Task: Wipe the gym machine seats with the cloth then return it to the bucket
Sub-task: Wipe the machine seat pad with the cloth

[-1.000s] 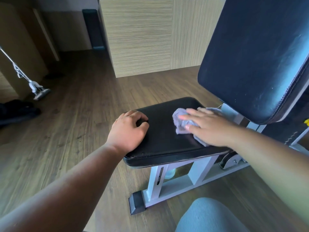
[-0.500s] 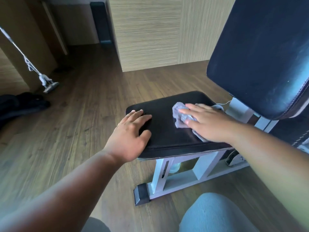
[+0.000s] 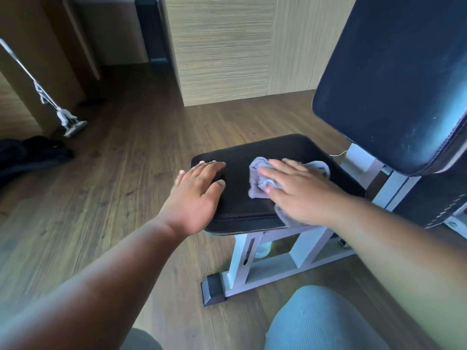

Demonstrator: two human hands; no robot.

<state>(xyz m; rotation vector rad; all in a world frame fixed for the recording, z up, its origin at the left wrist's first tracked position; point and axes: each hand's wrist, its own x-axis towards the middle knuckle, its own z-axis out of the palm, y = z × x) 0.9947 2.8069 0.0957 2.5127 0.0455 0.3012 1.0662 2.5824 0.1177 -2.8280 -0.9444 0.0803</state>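
A black padded seat (image 3: 278, 152) sits low on a white metal frame (image 3: 275, 263). A crumpled grey cloth (image 3: 257, 180) lies on the seat's middle. My right hand (image 3: 295, 195) presses flat on the cloth with its fingers straight, covering most of it. My left hand (image 3: 197, 198) rests flat on the seat's left front corner, fingers spread and holding nothing. A tall black backrest pad (image 3: 394, 84) rises at the right, behind the seat. No bucket is in view.
Wooden floor (image 3: 113, 185) surrounds the bench. A mop (image 3: 68, 120) leans at the far left beside a dark bundle (image 3: 30, 152) on the floor. A light wood partition (image 3: 222, 46) stands behind the seat. My knee (image 3: 318, 322) in grey fabric is at the bottom.
My left hand has uncurled from gripping the seat's corner and now lies flat. My right hand with the cloth has slid slightly toward the seat's front. The view has shifted right and closer.
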